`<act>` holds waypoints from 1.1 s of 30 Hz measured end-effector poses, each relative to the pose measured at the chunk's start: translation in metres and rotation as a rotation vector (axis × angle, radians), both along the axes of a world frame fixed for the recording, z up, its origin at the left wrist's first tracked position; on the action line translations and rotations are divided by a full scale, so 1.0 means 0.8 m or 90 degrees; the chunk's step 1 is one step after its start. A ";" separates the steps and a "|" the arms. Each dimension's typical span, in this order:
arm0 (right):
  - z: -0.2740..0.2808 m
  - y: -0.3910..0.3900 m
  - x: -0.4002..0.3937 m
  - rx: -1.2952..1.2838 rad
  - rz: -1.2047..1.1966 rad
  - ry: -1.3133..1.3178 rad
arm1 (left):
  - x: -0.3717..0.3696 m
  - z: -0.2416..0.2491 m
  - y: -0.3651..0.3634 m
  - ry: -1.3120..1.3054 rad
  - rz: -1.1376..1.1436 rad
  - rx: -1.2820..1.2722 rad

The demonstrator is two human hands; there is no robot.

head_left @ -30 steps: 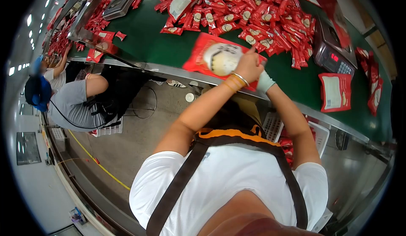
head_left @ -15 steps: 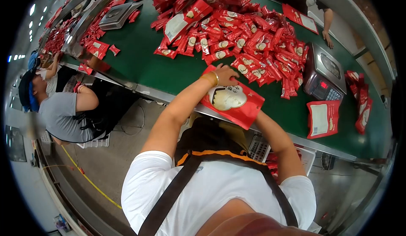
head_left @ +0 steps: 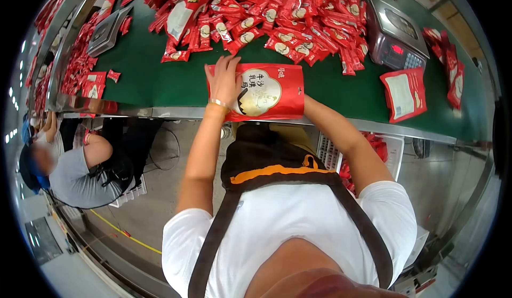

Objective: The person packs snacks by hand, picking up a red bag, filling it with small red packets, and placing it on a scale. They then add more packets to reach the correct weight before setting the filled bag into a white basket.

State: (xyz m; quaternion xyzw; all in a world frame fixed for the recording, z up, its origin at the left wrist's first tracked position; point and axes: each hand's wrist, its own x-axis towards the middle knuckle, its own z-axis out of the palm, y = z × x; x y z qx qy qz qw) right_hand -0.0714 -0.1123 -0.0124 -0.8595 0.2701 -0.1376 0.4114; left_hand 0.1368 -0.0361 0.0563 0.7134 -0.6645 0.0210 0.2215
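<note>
A large red snack pouch [head_left: 290, 84], printed with a pale oval picture and Chinese characters, lies across the table's front edge before me. My left hand [head_left: 225, 82], with a band at its wrist, grips the pouch's left end, fingers over its printed face. From the right, my right forearm [head_left: 341, 124] reaches behind the pouch, which hides the hand and its fingers. Beyond the pouch is a heap of small red wrapped snack packets [head_left: 298, 18]. Another large pouch [head_left: 186, 12] leans on the heap's left side.
A digital scale [head_left: 397, 36] stands at right, a second scale [head_left: 109, 31] at left. Another red pouch [head_left: 405, 92] lies face down near the right front edge. Below the table is a white crate [head_left: 394, 156] with red packets. A co-worker [head_left: 88, 164] sits at left.
The pouch has turned from slanting to nearly level, and my left hand has moved to its left end. My view has tilted, shifting the heap and scales upward in the picture.
</note>
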 end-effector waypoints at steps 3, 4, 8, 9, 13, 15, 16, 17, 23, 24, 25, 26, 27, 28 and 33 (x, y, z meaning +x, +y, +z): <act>0.000 0.003 0.003 0.002 0.002 -0.001 | -0.041 -0.002 0.027 0.069 0.031 -0.020; -0.001 0.004 0.005 0.003 0.007 -0.002 | -0.045 -0.009 0.023 0.057 0.050 0.024; 0.002 0.000 -0.006 0.039 0.021 -0.011 | -0.050 -0.039 0.004 0.024 0.106 0.057; 0.006 -0.005 -0.018 0.063 0.027 -0.018 | -0.052 -0.040 0.004 0.026 0.103 0.057; 0.072 -0.051 -0.074 0.103 -0.235 0.033 | -0.045 -0.046 -0.002 0.010 0.086 0.052; 0.082 -0.101 -0.085 -0.089 -0.407 -0.110 | -0.047 -0.048 -0.001 0.032 0.082 0.057; 0.095 -0.121 -0.080 -0.318 -0.420 -0.063 | -0.047 -0.048 -0.002 0.027 0.081 0.059; 0.105 -0.131 -0.066 -0.382 -0.380 -0.122 | -0.047 -0.048 -0.001 0.021 0.081 0.063; 0.089 -0.171 -0.007 -0.412 -0.232 0.301 | -0.044 -0.049 -0.001 0.026 0.080 0.067; 0.099 -0.161 -0.003 -0.434 -0.281 0.252 | -0.043 -0.050 -0.002 0.036 0.078 0.055; 0.102 -0.153 0.001 -0.453 -0.327 0.205 | -0.043 -0.051 -0.001 0.040 0.080 0.057; 0.102 -0.144 0.007 -0.516 -0.347 0.123 | -0.043 -0.052 -0.001 0.034 0.078 0.045; 0.103 -0.134 0.012 -0.477 -0.311 0.153 | -0.044 -0.053 -0.001 0.027 0.074 0.032; 0.079 -0.130 0.015 -0.481 -0.243 0.136 | -0.045 -0.053 -0.001 0.027 0.073 0.035; 0.035 -0.111 0.024 -0.503 -0.162 0.217 | -0.042 -0.059 -0.003 0.023 0.070 0.025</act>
